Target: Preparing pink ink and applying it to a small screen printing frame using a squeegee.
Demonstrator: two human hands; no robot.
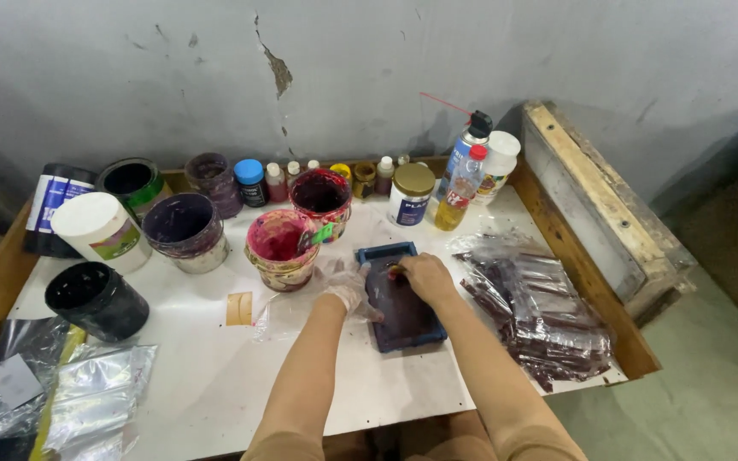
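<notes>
A small blue-framed tray (389, 252) with a dark purple surface lies on the white table top (207, 376), near its middle. My left hand (348, 288), in a thin clear glove, rests against the tray's left edge. My right hand (424, 275) lies on top of the dark surface with its fingers curled over something small; I cannot make out what it is.
Several open paint pots, a pink-stained one (279, 249) closest, stand left of the tray, with small bottles (463, 183) along the wall. A clear bag of dark strips (540, 312) lies right. Plastic bags (70, 393) sit front left. A wooden frame (587, 183) leans at right.
</notes>
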